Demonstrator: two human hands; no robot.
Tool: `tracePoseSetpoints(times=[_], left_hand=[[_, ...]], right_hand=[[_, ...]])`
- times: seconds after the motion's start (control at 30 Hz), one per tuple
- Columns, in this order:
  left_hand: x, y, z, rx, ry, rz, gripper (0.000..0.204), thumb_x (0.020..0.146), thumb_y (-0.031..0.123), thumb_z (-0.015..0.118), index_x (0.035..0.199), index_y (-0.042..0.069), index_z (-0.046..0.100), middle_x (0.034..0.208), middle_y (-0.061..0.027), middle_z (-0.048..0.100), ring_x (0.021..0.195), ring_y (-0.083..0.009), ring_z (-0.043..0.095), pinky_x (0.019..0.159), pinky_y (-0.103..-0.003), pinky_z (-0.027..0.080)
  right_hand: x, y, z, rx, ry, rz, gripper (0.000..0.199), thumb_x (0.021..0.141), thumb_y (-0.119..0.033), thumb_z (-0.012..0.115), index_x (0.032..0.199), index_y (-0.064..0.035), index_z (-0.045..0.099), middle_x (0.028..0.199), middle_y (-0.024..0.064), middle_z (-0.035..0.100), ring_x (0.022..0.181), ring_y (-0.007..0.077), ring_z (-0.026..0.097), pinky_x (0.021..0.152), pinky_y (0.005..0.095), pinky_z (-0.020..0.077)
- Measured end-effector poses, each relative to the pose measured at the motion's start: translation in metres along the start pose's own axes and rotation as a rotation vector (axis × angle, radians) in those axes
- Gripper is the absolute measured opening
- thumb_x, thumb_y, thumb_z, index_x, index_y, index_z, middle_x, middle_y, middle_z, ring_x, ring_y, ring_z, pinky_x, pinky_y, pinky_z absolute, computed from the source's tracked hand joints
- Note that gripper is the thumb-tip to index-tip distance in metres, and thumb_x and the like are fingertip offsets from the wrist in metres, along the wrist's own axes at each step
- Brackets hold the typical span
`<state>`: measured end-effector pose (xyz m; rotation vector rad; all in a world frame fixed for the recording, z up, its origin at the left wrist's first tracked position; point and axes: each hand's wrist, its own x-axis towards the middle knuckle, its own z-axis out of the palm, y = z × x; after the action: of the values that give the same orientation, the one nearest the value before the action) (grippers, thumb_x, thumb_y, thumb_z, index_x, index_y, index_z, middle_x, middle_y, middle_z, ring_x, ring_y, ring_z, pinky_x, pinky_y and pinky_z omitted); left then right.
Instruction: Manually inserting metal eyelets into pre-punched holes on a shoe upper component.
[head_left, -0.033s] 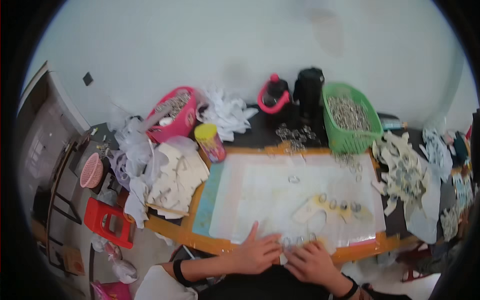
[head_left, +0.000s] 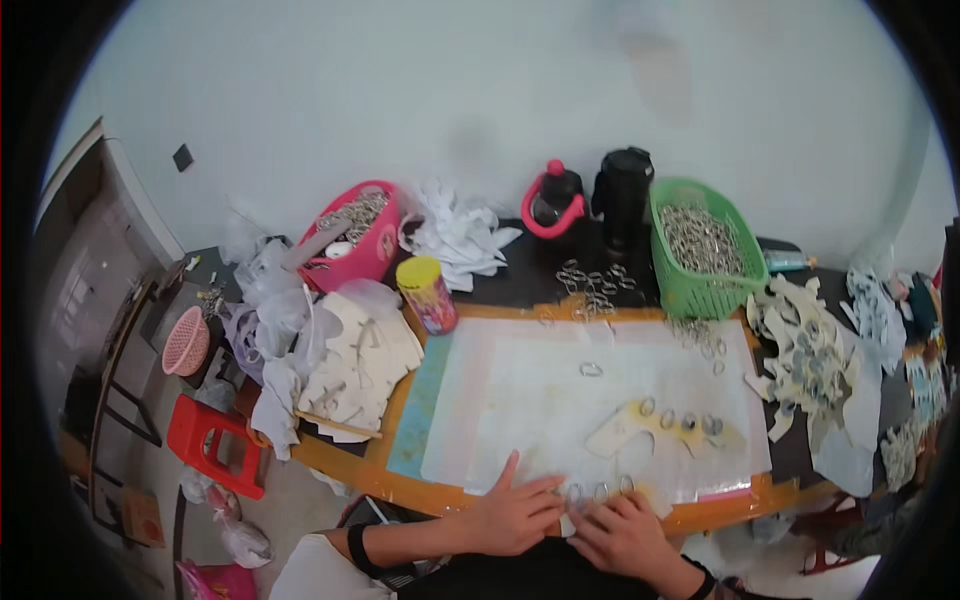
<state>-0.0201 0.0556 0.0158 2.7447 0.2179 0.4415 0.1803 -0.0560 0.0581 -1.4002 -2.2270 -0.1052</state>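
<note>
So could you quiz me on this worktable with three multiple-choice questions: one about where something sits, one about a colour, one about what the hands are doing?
1. Where is the green basket?
A. far right of the table
B. on the floor
C. under the hands

2. What colour is the stool on the floor?
A. blue
B. red
C. white

3. How are the left hand and right hand placed?
A. raised in the air
B. inside a basket
C. down at the table's near edge

Answers: 1 A, it stands behind the white mat, to the right. 2 B, plainly red. 3 C, both lie by small metal rings.
</note>
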Motion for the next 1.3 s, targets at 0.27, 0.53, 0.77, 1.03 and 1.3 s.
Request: tracePoseSetpoints(times=[0.27, 0.53, 0.77, 1.03, 1.3], left_hand=[[0.000, 0.000, -0.007, 0.058, -0.026, -0.053, 0.028, 0.070, 0.012, 0.061, 0.098, 0.006, 0.062, 0.108, -0.0053, 0.059, 0.126, -0.0246, 0.047, 0.102, -0.075, 0.000], [0.006, 0.009, -0.015, 0.112, 0.074, -0.042, 0.033, 0.066, 0.012, 0.063, 0.098, 0.006, 0.064, 0.113, -0.0109, 0.054, 0.117, -0.0299, 0.049, 0.105, -0.072, 0.003], [-0.006, 0.017, -0.011, 0.299, 0.269, -0.035, 0.033, 0.066, 0.013, 0.063, 0.099, 0.009, 0.067, 0.110, -0.0081, 0.051, 0.105, -0.0272, 0.049, 0.107, -0.065, 0.010], [-0.017, 0.042, -0.020, -0.343, 0.331, -0.314, 0.024, 0.072, 0.012, 0.073, 0.089, 0.004, 0.060, 0.078, -0.0075, 0.054, 0.077, -0.0204, 0.055, 0.071, -0.032, 0.044], [0.023, 0.036, -0.022, -1.074, 0.409, -0.686, 0.021, 0.085, 0.009, 0.070, 0.072, 0.001, 0.056, 0.062, 0.0034, 0.050, 0.060, -0.0015, 0.042, 0.050, -0.020, 0.033]], right_hand=[[0.005, 0.013, 0.002, 0.154, -0.074, 0.076, 0.032, 0.075, -0.023, 0.072, 0.105, -0.0126, 0.066, 0.089, 0.0022, 0.062, 0.081, 0.0210, 0.056, 0.072, 0.0355, 0.0423], [0.020, 0.017, 0.008, 0.329, 0.337, 0.374, 0.029, 0.073, -0.004, 0.070, 0.101, -0.0024, 0.064, 0.094, 0.0115, 0.061, 0.087, 0.0286, 0.057, 0.076, 0.0379, 0.0466], [0.025, 0.012, 0.013, 0.433, -0.060, 0.392, 0.024, 0.076, -0.008, 0.068, 0.097, -0.0035, 0.057, 0.088, 0.0080, 0.062, 0.087, 0.0289, 0.058, 0.082, 0.0406, 0.0452], [0.023, 0.002, -0.001, 0.908, 0.213, 0.680, 0.025, 0.082, -0.003, 0.067, 0.104, -0.0047, 0.056, 0.073, 0.0052, 0.061, 0.071, 0.0131, 0.061, 0.063, 0.0256, 0.0476], [0.024, -0.016, 0.001, 1.061, 0.358, 0.627, 0.027, 0.083, 0.000, 0.066, 0.109, -0.0027, 0.059, 0.080, 0.0037, 0.062, 0.076, 0.0086, 0.060, 0.064, 0.0232, 0.0483]])
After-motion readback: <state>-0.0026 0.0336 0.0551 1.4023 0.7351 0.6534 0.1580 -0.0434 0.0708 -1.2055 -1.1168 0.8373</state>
